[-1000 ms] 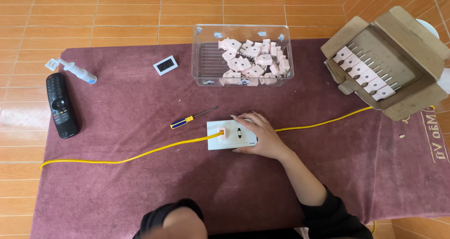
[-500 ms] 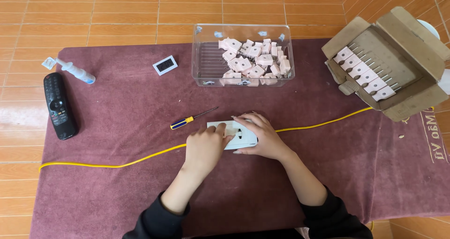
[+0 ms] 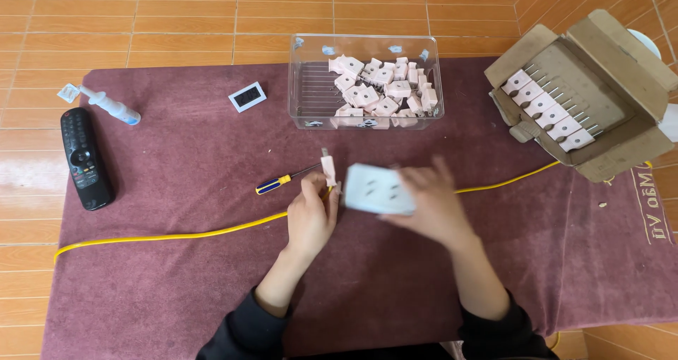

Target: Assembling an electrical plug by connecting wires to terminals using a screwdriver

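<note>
Holding a small pink plug (image 3: 328, 168) pinched upright between the fingertips of my left hand (image 3: 311, 215), I kept that hand resting on the maroon cloth (image 3: 176, 275), right over the yellow cable (image 3: 176, 235). My right hand (image 3: 432, 203) was clamped around a white socket block (image 3: 378, 188), blurred, lifted just beside the plug with its face toward me. A screwdriver (image 3: 286, 180) with a yellow and blue handle lay just left of my left hand. Beyond stood a clear plastic box (image 3: 304, 85) filled with pink plugs, and a cardboard box (image 3: 614, 85) of more plugs sat at the right. A black remote (image 3: 83, 157) lay far left.
</note>
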